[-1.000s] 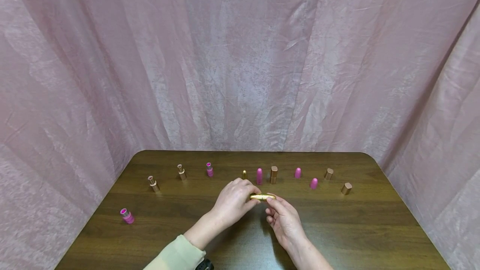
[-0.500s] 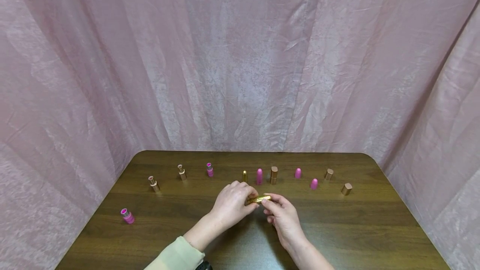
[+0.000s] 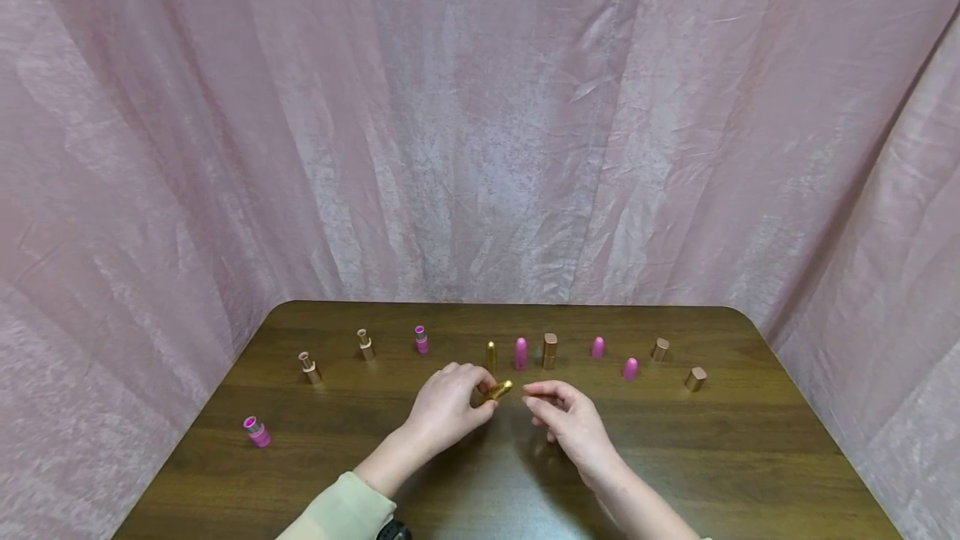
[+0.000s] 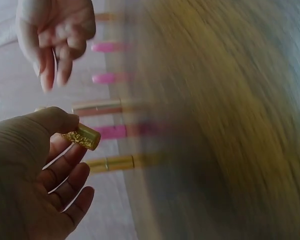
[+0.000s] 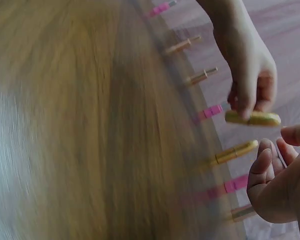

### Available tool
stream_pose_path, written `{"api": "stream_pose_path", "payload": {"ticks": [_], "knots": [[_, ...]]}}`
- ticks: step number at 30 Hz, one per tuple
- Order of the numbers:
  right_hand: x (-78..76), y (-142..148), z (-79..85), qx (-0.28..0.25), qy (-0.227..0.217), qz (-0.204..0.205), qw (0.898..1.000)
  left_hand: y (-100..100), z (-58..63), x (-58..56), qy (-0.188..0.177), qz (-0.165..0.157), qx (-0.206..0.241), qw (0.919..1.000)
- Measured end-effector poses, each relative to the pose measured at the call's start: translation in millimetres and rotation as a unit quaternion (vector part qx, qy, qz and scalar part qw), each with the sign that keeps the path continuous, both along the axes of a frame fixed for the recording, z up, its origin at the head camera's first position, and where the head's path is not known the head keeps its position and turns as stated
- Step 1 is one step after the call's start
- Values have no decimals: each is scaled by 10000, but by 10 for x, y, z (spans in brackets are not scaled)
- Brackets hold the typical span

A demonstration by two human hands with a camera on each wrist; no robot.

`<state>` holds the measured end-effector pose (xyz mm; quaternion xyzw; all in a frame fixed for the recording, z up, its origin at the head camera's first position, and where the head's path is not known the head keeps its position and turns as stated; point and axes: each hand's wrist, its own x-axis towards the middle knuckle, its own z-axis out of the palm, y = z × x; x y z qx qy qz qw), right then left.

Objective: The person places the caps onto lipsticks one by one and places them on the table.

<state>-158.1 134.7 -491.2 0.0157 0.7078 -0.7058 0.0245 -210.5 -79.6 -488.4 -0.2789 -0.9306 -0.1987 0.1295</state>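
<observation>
the left hand (image 3: pixel 447 402) pinches a gold lipstick (image 3: pixel 500 390), perhaps to leave one end free, near the empty right hand (image 3: pixel 573 422).

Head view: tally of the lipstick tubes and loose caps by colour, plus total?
Pink pieces: 5
Copper pieces: 5
Gold tubes: 2, one held in the left hand
Total: 12
</observation>
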Motion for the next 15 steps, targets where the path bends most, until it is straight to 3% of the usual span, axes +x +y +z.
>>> {"api": "stream_pose_path", "payload": {"ticks": [7,10,15], "knots": [[-58,204,-11,947,437,133,9945,-192,-49,-120,-338,321,372,9982],[-86,297,-19,1588,720,129,9846,-253,-63,-170,-495,461,498,9965],[-121,426,-40,2657,930,100,9595,-322,-89,-269,-947,634,822,9901]]}}
